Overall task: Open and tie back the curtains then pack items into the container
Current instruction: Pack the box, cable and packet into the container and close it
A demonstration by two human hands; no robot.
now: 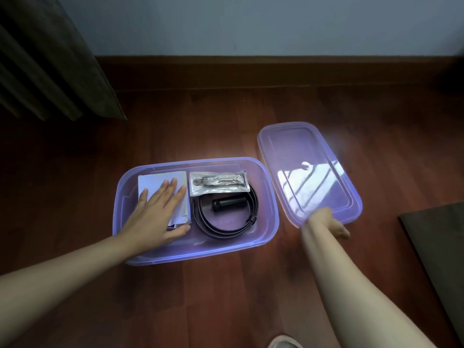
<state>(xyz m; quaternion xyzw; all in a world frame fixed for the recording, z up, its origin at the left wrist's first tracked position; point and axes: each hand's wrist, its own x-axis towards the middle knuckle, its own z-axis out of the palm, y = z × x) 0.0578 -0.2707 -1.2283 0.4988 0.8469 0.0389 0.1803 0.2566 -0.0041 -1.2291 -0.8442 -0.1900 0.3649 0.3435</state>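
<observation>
Looking down from your head camera: your left hand [160, 212] lies flat, fingers straight and slightly spread, on a white box [160, 180] inside the open purple container [200, 257] on the wooden floor [226, 302]. Just right of that hand sit a sealed packet [218, 183], a coiled black cable [226, 226] and a small black cylinder [228, 204]. Your right hand [329, 222] grips the near edge of the purple lid [308, 151], beside the container.

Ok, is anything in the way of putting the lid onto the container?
Yes: the left hand lies flat on the white box inside the container, reaching in over the near rim. The right hand grips the lid; nothing else visible lies between.
</observation>
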